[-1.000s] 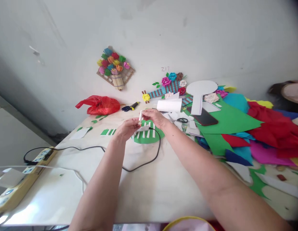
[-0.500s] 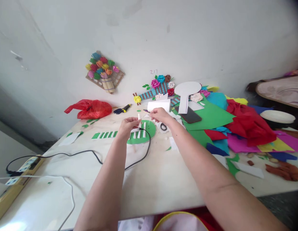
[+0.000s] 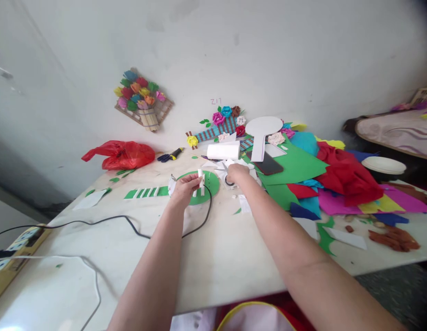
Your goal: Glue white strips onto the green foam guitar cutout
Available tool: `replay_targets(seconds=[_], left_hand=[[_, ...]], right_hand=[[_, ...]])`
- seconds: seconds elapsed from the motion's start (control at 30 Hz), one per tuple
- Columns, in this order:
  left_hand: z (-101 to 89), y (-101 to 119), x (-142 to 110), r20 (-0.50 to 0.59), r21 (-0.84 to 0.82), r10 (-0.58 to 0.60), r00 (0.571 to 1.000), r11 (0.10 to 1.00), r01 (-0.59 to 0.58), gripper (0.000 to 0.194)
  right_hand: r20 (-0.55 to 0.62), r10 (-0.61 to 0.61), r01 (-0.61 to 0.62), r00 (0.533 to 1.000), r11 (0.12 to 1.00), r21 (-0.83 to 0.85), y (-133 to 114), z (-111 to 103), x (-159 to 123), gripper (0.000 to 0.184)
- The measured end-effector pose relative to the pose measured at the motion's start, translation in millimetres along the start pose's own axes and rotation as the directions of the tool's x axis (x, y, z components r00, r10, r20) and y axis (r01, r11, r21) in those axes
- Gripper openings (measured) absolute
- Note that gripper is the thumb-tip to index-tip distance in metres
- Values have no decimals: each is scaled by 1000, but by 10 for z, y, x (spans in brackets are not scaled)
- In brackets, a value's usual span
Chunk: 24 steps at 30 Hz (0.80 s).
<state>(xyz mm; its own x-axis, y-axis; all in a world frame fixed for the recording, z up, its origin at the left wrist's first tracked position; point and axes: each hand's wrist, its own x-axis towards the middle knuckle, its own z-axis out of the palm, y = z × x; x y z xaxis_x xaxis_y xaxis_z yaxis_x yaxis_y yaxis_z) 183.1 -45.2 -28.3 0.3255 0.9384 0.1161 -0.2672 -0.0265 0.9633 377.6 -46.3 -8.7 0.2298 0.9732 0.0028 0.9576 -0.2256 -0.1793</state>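
Pinched in my left hand (image 3: 186, 187) is a short white roll (image 3: 200, 174), upright over the round end of a green guitar-shaped cutout (image 3: 213, 181). White strips (image 3: 145, 192) lie across the cutout's narrow neck. A white tool with a metal tip (image 3: 172, 179), apparently a glue gun, shows just left of that hand; a black cord (image 3: 209, 202) runs close by its fingers. My right hand (image 3: 238, 173) is closed at the scissors (image 3: 229, 182), whose dark handle shows beneath it among white paper scraps. Its fingertips are partly hidden.
Behind lie a white paper roll (image 3: 223, 151), pliers (image 3: 171, 155) and a red plastic bag (image 3: 125, 155). To the right are a white paddle-shaped cutout (image 3: 264, 126), a phone (image 3: 268, 164), green sheets (image 3: 299, 161) and red cloth-like material (image 3: 351, 177). A power strip (image 3: 23, 248) sits left.
My right hand has come down and slightly right onto the scissors among the scraps. My left hand still pinches the white roll. The whole view has shifted a little.
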Motion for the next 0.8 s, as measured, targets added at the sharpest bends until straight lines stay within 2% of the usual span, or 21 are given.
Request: replay_targets(seconds=[0.13,0.4,0.57,0.8], left_hand=[[-7,-9,-35,-24,-56,-22,999,998,21,25],[-19,-35,-33,17,-21,-12,1000,1000,13,25],[-21,-21,-40,7,-15,5,1000,1000,-5,26],[-49,-52,-20,17,-54,19,1000,998,-18,31]], right_hand=[[-7,36,-37,999,999,-32,-21,3,-7,45],[53,59,-56,997,997,-50,-28,11,-1,43],[-51,36,-37,998,999,-34,-56,-25,-38,36],[-195,75,-61,978,995,79,-96,-295,-72,35]])
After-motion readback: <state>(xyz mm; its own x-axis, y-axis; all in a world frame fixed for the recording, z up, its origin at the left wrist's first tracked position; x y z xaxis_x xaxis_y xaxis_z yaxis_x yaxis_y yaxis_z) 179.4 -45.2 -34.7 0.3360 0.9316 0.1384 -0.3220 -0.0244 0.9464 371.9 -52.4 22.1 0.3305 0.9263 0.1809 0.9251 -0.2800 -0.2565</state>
